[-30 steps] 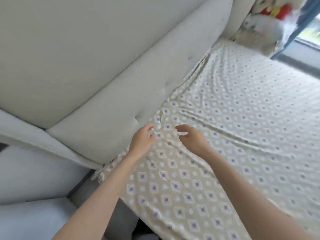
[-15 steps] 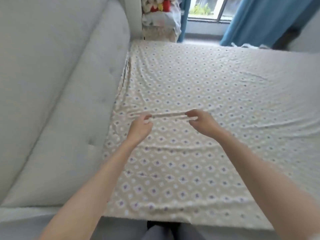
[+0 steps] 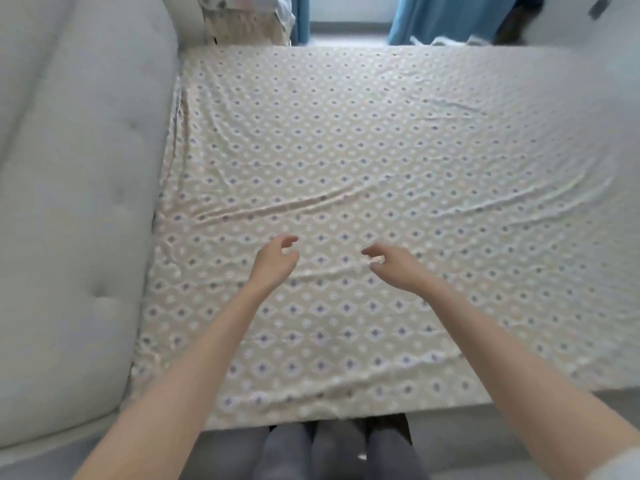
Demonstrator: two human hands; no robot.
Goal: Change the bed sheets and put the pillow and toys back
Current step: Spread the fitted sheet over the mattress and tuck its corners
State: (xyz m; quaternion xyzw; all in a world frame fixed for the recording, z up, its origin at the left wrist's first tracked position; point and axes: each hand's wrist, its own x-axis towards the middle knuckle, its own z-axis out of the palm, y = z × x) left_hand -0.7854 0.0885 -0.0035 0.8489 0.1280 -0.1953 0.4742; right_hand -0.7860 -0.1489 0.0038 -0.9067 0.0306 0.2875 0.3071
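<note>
— Running down the left edge, what's that?
— A pale tufted headboard (image 3: 79, 202). Beside it, the diamond-print bed sheet (image 3: 381, 150) lies spread over the mattress, creased.
— And the hands?
— Left hand (image 3: 275, 261), then right hand (image 3: 394, 265), hover over the sheet, fingers loosely curled, gripping nothing. Blue curtains (image 3: 446, 19) hang upper right.

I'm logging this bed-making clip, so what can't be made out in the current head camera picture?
Head view only:
- Pile beyond the far left corner of the sheet: cut by the top edge, blurred; toys or pillow unclear.
- Right hand: motion blur hides whether its fingers pinch the sheet.
- Sheet's right side: smeared by blur.
</note>
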